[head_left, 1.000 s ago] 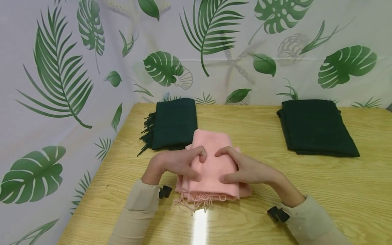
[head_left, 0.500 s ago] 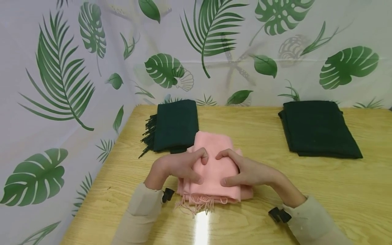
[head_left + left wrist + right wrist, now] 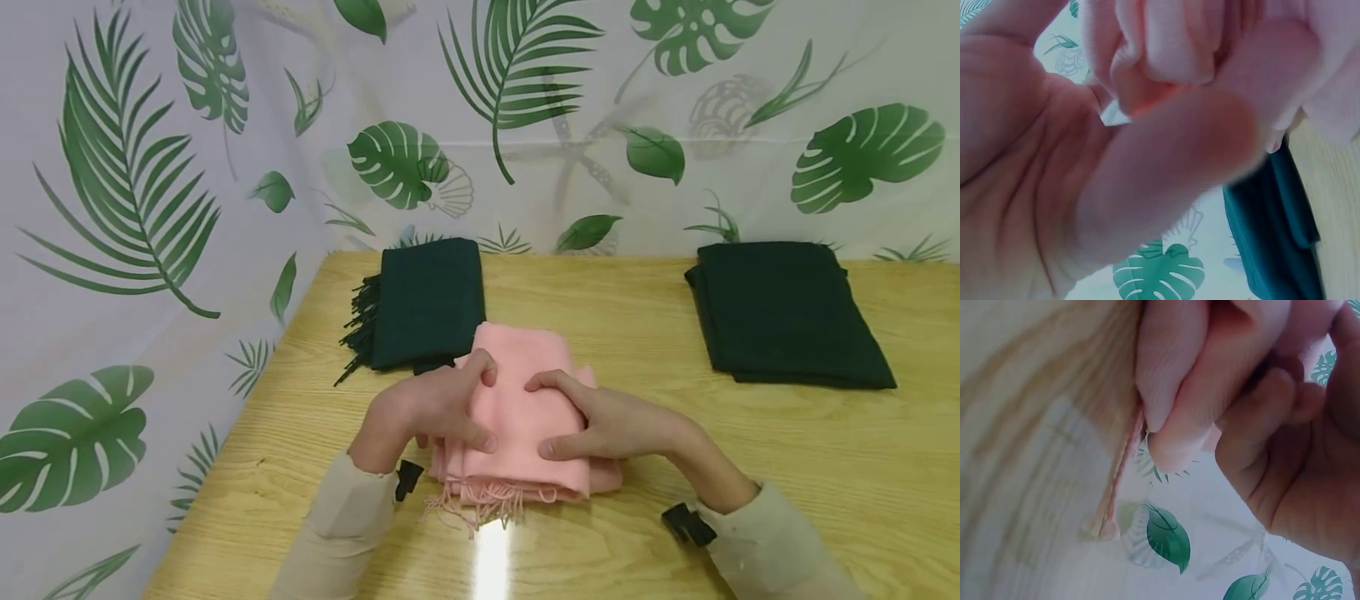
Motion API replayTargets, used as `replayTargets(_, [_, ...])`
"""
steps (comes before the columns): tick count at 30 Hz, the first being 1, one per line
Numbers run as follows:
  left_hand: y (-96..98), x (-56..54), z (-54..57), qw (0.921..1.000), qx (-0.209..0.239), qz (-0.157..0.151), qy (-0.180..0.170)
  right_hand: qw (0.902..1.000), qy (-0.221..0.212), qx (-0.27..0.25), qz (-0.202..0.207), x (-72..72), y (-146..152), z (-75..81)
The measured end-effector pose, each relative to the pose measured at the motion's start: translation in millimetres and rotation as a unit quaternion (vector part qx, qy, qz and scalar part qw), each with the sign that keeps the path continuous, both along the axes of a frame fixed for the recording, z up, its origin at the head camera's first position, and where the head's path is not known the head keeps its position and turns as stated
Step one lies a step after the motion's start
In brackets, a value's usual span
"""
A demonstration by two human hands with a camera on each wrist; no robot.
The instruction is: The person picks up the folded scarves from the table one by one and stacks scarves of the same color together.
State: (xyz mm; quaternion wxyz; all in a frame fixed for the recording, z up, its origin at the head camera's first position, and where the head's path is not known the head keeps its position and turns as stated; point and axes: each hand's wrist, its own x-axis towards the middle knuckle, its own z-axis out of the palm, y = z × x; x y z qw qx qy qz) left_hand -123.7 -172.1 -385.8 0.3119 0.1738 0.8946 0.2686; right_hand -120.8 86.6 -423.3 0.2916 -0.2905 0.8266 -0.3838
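A pink scarf [image 3: 528, 400], folded into a thick stack with fringe along its near edge, lies on the wooden table in the head view. My left hand [image 3: 431, 408] grips its left side, thumb on the top layer and index finger bent at the upper edge. From the right, my right hand [image 3: 618, 417] holds the opposite side, its thumb and index finger on top. Folds of the scarf [image 3: 1166, 37] hang above a finger in the left wrist view. In the right wrist view, the right-hand fingers are curled at the scarf's layers [image 3: 1191, 381].
A folded dark green scarf [image 3: 430, 304] with fringe lies just behind the pink one, to the left. Another folded dark green cloth [image 3: 780, 312] lies at the back right of the table [image 3: 600, 550]. A leaf-printed curtain [image 3: 540, 200] borders the back and left.
The head view has shifted slightly. My left index finger has drawn a little to the left on the pink scarf. My right hand keeps nearly the same hold.
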Motion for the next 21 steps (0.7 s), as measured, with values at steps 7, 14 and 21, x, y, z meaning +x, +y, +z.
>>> replayTargets(7, [-0.7, -0.3, -2.1, 0.9989, 0.037, -0.002, -0.028, 0.9998, -0.014, -0.010, 0.007, -0.4, 4, 0.3])
replayTargets(14, [-5.0, -5.2, -5.7, 0.9963, 0.073, -0.017, -0.042, 0.9995, -0.021, -0.018, 0.013, -0.8, 6, -0.5])
replayTargets(21, [-10.6, -11.1, -6.5, 0.9945, 0.088, -0.031, -0.047, 0.9996, -0.016, -0.021, 0.012, 0.9, 2, -0.8])
